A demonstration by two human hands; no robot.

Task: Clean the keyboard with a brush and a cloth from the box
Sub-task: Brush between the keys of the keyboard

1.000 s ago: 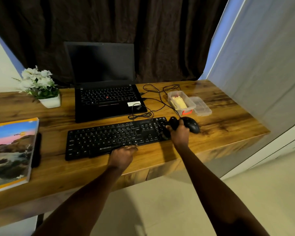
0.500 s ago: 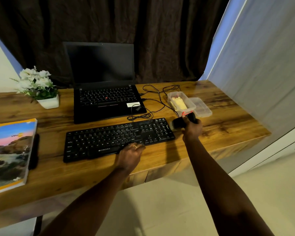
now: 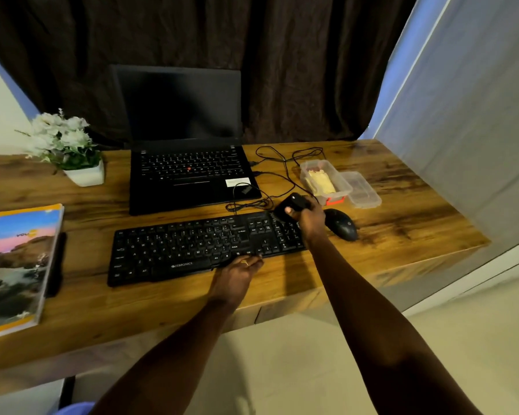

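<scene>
Since the keyboard (image 3: 210, 245) lies with its long axis running left to right across the worktop (image 3: 402, 223), the right hand (image 3: 309, 215) is the one placed to sweep it, closed around a dark brush (image 3: 289, 205) over the keyboard's right end, while the left hand (image 3: 237, 272) rests flat on its front edge, gripping nothing I can make out. Behind the keyboard's right end, the clear box (image 3: 327, 182) sits open with a pale yellowish cloth (image 3: 321, 182) inside and its lid (image 3: 361, 190) just beside it.
</scene>
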